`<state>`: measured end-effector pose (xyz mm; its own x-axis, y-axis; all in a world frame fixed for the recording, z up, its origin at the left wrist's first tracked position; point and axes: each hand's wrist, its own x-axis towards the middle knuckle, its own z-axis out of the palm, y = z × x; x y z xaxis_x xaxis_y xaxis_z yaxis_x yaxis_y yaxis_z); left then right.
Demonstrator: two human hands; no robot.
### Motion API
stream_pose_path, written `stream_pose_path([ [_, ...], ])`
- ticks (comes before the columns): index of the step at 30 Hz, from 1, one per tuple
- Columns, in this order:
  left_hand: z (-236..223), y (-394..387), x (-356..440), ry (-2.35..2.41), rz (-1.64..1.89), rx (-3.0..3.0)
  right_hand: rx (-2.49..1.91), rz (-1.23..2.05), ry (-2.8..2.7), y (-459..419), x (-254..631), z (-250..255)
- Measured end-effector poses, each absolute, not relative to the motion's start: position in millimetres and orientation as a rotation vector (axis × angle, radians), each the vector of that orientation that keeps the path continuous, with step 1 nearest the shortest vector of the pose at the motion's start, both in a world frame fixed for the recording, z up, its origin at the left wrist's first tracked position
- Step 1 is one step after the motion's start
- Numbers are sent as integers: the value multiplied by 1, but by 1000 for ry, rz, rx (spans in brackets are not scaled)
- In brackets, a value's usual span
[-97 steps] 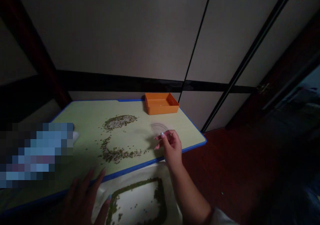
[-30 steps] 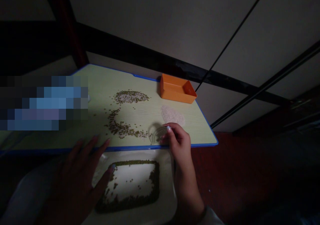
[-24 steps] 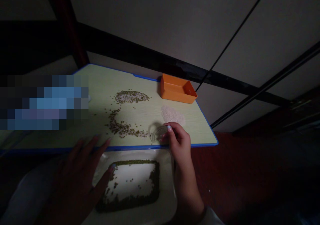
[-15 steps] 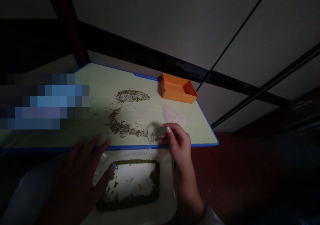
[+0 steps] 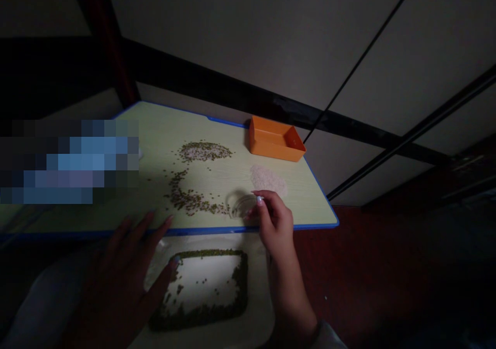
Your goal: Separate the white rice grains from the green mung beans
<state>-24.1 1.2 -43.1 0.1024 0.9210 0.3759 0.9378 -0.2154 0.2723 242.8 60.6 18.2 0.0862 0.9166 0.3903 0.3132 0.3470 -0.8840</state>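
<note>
My right hand pinches a small clear plastic cup that rests on its side on the pale green table, next to a trail of green beans. A small heap of white rice lies just beyond the cup. My left hand lies flat with fingers spread on the rim of a white tray held below the table's near edge. Green beans ring the inside of the tray.
An orange plastic box stands at the table's far right corner. A mixed heap of rice and beans lies at mid-table. A blurred patch covers the table's left. Dark red floor lies to the right, a pale wall behind.
Since the oldest frame the view has tilted and a rice heap lies on the table. My right hand has lowered the cup to the table near the beans. The last second shows only slight shifts.
</note>
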Motion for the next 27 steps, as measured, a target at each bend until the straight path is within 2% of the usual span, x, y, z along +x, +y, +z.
stream_pose_path([
  [6,-44,2,-23,-1916,-763,-2301,-1262,579,-1563,64,244,21],
  [13,-41,1,-20,-1935,-801,-2281,-1222,655,-1497,58,244,26],
  [27,-31,-1,-13,-2179,-616,-2211,-1622,353,-1838,31,243,47],
])
